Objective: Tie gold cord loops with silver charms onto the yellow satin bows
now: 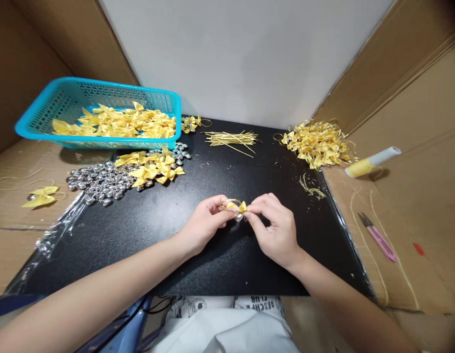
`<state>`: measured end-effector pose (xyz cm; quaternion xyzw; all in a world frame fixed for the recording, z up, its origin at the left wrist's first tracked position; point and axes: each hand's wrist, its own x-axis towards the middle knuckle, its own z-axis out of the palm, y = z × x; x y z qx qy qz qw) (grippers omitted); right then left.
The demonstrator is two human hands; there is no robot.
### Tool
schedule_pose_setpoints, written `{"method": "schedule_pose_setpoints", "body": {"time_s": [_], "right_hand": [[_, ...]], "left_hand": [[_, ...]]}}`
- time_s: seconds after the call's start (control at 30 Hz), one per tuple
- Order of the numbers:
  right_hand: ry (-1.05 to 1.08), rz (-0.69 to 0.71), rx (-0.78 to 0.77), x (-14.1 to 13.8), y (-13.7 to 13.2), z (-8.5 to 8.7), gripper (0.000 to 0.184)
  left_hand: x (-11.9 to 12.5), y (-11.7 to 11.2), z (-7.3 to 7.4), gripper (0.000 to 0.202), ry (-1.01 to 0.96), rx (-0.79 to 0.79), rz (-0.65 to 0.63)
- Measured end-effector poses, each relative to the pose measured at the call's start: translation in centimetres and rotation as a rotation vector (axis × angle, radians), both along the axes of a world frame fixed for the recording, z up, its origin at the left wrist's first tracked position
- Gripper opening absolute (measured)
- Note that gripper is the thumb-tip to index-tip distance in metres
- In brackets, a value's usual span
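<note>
Above the middle of the black table, a small yellow ribbon bow [242, 207] is pinched between both hands. A silver bell [239, 217] hangs under its knot, and a loop of gold cord [232, 201] arcs over the fingers on the left. My left hand [210, 219] is closed, thumb and forefinger on the bow's left side. My right hand [273, 223] is closed too, its fingertips pinching the right side by the bell. Parts of the bow and cord are hidden behind the fingers.
A blue basket [120, 142] of yellow bows stands back left, with silver bells [102, 181] before it. Cut gold cords [229, 139] lie at the back. A pile of finished bows [319, 144], cord scraps [311, 187], pink snips [380, 239] and a tube [372, 162] are on the right.
</note>
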<state>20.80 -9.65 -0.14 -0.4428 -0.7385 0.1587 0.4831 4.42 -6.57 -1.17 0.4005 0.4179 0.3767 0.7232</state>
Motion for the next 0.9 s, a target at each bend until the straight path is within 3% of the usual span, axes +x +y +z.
{"method": "schedule_pose_setpoints", "body": {"time_s": [0.67,0.9], "right_hand": [[0.219,-0.086,-0.248,-0.45,0.21,-0.23,0.012],[0.084,-0.062,-0.117,0.01,0.22,0.15,0.013]], "left_hand": [[-0.19,0.43,0.14,0.026,-0.102,-0.066,0.018],[-0.21,0.44,0.06,0.026,-0.112,-0.063,0.005]]}}
